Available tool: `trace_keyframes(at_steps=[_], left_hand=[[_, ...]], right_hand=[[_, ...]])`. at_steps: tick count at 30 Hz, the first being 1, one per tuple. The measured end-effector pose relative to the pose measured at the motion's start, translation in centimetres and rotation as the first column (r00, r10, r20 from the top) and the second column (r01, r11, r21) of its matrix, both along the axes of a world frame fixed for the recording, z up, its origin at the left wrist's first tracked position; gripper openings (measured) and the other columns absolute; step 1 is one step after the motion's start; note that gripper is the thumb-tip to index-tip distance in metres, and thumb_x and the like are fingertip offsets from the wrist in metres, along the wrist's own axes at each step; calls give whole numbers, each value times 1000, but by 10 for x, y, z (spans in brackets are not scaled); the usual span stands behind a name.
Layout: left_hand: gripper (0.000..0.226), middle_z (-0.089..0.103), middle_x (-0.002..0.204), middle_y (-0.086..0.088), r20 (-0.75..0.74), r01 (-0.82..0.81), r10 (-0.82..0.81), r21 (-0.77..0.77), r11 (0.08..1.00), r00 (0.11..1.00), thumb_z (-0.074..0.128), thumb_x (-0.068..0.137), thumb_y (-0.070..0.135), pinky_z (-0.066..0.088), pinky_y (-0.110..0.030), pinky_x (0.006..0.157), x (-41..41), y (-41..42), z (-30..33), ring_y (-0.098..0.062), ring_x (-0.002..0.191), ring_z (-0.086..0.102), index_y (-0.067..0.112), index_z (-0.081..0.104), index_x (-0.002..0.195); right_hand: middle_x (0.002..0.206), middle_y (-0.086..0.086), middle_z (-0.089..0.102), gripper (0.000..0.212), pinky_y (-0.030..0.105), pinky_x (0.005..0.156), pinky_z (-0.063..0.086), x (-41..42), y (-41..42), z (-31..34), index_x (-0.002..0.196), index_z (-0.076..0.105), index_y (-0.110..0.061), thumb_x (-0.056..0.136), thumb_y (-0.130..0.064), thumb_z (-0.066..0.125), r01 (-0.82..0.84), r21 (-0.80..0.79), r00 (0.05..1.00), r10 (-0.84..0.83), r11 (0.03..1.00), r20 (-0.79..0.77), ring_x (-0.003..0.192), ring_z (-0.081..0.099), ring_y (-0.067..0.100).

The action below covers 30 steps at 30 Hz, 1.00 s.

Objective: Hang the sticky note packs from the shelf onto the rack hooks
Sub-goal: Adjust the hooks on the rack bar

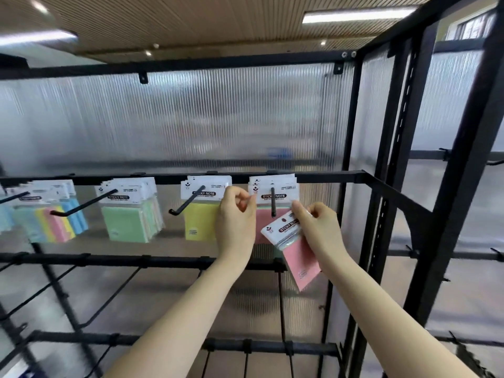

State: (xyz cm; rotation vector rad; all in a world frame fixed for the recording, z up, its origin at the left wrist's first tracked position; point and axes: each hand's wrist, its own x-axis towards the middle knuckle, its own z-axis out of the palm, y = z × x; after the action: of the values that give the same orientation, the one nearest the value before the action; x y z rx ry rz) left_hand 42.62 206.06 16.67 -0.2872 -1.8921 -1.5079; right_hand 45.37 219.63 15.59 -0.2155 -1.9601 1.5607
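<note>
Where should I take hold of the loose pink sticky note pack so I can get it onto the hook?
Best by its white header card, probably, as the right hand now pinches it. The loose pink pack hangs tilted, header up-left, just below the tip of the hook. Keep the grip on the card's right edge, coming from the right, so the centre of the header stays bare for the hook tip.

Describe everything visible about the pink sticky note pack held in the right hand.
The pink sticky note pack is a clear plastic sleeve with a white header card printed with a black "STICKY NOTE" label, over a pink pad. It is not yet on a hook: it hangs tilted, header up-left, pad trailing down-right, just below the tip of the rightmost hook. The right hand pinches its header; the left hand does not touch it. Pink packs already hang behind it.
</note>
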Motion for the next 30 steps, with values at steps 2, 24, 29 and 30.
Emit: trace_keyframes(at_steps=[2, 24, 29, 30], left_hand=[[13, 54, 68, 13, -9, -4, 4, -23, 1000, 1000, 63, 90, 16, 44, -29, 64, 0, 0, -2, 1, 64, 51, 16, 53, 81], [12, 59, 67, 11, -72, 449, -445, 54, 892, 893, 61, 85, 25, 40, -14, 58, 101, -24, 0, -1, 63, 51, 16, 57, 77], [20, 56, 72, -5, -85, 415, -408, 98, 904, 909, 59, 87, 28, 39, -29, 64, 100, -22, 10, -12, 70, 50, 11, 56, 79], [22, 55, 72, -5, -83, 409, -402, 106, 906, 912, 59, 87, 29, 39, -29, 63, 99, -21, 11, -12, 69, 48, 8, 55, 79]], right_hand=[[62, -3, 63, 38, 24, 53, 37, 1, 0, -1, 66, 41, -16, 90, -37, 62, -16, -1, 1000, 16, 1000, 10, 55, 55, 8], [68, -21, 62, 18, 7, 59, 39, 81, -37, 10, 76, 56, -25, 94, -21, 59, -249, 91, 876, 264, 964, -405, 62, 53, -7], [68, -17, 61, 15, 10, 59, 40, 81, -39, 17, 79, 57, -18, 93, -20, 61, -274, 108, 862, 294, 956, -412, 62, 53, -4], [68, -15, 60, 16, 10, 59, 40, 80, -38, 19, 79, 57, -15, 93, -19, 61, -268, 106, 867, 288, 958, -406, 62, 52, -4]])
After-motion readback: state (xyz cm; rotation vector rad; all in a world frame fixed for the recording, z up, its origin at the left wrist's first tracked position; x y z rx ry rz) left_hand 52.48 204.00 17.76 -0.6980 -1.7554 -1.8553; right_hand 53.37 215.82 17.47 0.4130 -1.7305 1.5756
